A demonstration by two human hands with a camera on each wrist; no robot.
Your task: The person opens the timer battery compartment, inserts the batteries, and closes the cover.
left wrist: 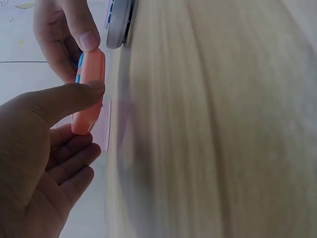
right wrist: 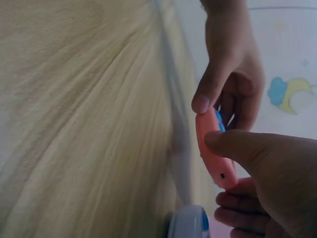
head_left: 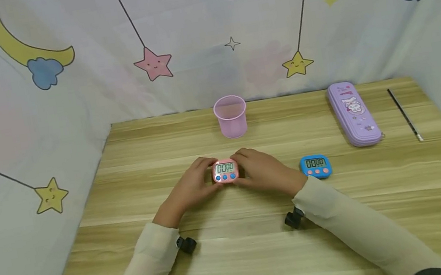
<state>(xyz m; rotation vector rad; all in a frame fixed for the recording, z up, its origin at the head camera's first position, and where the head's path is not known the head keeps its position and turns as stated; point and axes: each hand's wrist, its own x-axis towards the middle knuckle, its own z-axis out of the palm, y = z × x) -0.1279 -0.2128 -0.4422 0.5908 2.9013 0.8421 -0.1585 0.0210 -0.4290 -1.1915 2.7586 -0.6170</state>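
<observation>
A small pink digital timer [head_left: 225,171] with blue buttons faces up, its display showing zeros. My left hand [head_left: 191,187] pinches its left end between thumb and fingers, and my right hand [head_left: 264,172] pinches the right end the same way. In the left wrist view the timer's pink edge [left wrist: 91,69] shows above the wooden surface, a thumb laid along it. From the right wrist the timer [right wrist: 213,148] appears tilted, with both thumbs on its near edge. A blue timer [head_left: 315,167] with pink buttons lies just beyond my right wrist.
Behind the hands stands a translucent pink cup [head_left: 233,126]. Toward the right lie a purple pencil case [head_left: 354,114] and a dark pencil [head_left: 405,114] with a white end. The wooden table [head_left: 240,259] meets a patterned curtain [head_left: 194,26] at its back edge.
</observation>
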